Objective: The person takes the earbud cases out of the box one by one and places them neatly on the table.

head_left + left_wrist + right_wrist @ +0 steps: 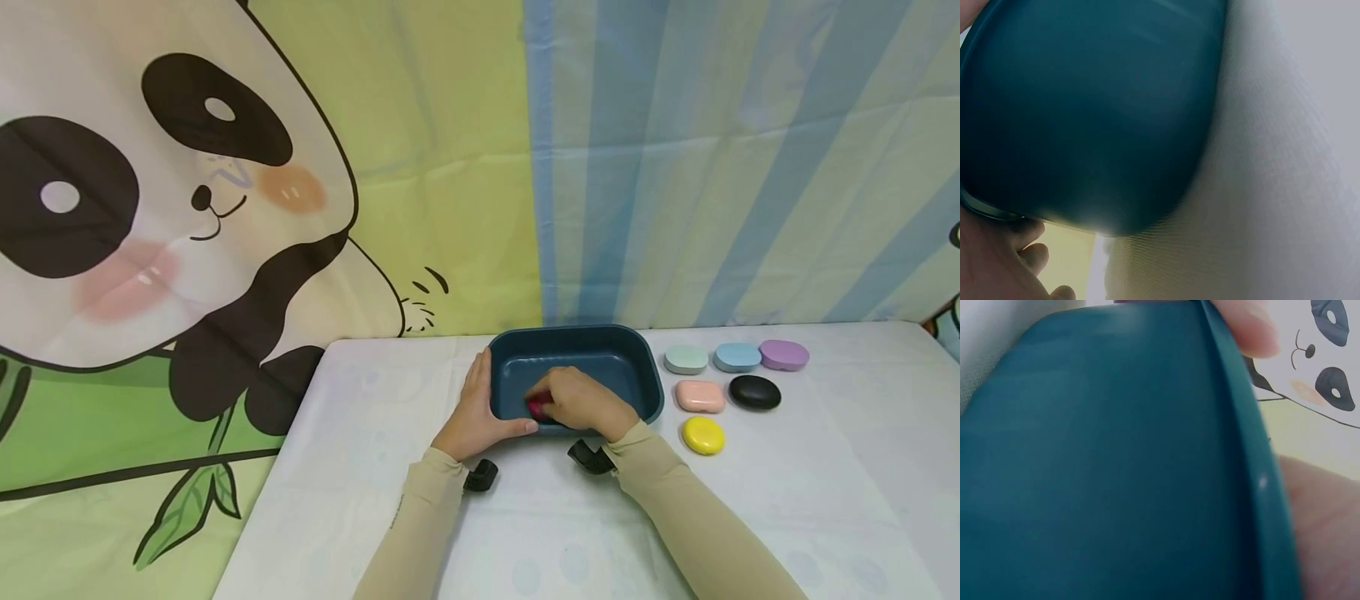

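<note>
A dark teal plastic basin (577, 333) stands at the back edge of the table, its underside and wall filling much of both wrist views. My left hand (480, 414) lies against its front left corner, fingers straight along the left side and thumb along the front rim. Over the front rim reaches my right hand (577, 398), pinching a deep red soap bar (537, 407) inside the basin, near the front left. The fingers cover most of that bar. In the left wrist view, fingertips (1035, 256) of the left hand show beside the basin's edge.
To the basin's right lie several soap bars: mint green (686, 359), light blue (737, 357), purple (784, 355), pink (700, 396), black (754, 392) and round yellow (703, 435). Behind the white-covered table (360, 467) hangs a panda-print curtain (450, 167).
</note>
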{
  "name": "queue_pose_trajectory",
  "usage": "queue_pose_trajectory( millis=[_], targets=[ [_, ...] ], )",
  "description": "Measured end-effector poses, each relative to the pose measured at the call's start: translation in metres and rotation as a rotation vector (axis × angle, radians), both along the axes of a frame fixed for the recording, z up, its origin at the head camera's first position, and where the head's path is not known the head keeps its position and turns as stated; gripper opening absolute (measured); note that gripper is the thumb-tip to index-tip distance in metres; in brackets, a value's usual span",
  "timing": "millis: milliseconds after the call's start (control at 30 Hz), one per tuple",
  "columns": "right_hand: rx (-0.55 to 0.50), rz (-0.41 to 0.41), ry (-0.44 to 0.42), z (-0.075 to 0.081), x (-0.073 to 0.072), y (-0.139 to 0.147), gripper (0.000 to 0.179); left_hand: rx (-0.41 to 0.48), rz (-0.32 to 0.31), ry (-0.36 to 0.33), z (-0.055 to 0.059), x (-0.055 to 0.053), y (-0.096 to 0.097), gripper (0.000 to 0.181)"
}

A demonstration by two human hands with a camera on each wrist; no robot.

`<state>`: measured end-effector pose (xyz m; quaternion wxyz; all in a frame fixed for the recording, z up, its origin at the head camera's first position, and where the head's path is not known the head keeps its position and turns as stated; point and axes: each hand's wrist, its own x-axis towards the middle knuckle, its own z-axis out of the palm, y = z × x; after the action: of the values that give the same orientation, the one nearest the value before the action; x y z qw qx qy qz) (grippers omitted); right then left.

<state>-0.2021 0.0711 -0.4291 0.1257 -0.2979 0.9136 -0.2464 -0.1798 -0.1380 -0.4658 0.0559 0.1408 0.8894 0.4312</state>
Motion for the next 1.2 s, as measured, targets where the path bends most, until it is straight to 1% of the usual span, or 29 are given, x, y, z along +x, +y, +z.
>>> queue_pose_trajectory(
  millis=[167, 267, 367, 567, 800, 867, 1200],
  targets=[
    [0.045, -0.019, 0.036, 0.002, -0.002, -0.005, 0.027, 0.002, 0.002, -0.004, 0.001, 0.0, 0.0, 0.135],
    [0.082, -0.015, 0.078, 0.003, -0.001, -0.006, 0.027, 0.008, 0.001, -0.006, 0.001, 0.0, 0.001, 0.135],
    [0.096, -0.019, 0.111, 0.004, 0.0, -0.004, 0.026, 0.006, 0.002, -0.008, 0.001, 0.0, 0.001, 0.136],
    [0.067, -0.046, 0.158, 0.006, 0.005, 0.003, 0.029, -0.005, 0.007, -0.003, 0.0, 0.001, 0.001, 0.134],
    [-0.014, -0.058, 0.205, 0.009, 0.01, 0.016, 0.033, -0.006, 0.018, -0.017, 0.001, 0.002, 0.001, 0.132],
    [-0.015, -0.058, 0.226, 0.01, 0.011, 0.018, 0.033, -0.007, 0.025, -0.022, 0.001, 0.002, 0.001, 0.132],
    [0.007, -0.078, 0.269, 0.021, 0.024, 0.034, 0.035, -0.006, 0.026, -0.025, 0.001, 0.004, 0.001, 0.131]
  ],
)
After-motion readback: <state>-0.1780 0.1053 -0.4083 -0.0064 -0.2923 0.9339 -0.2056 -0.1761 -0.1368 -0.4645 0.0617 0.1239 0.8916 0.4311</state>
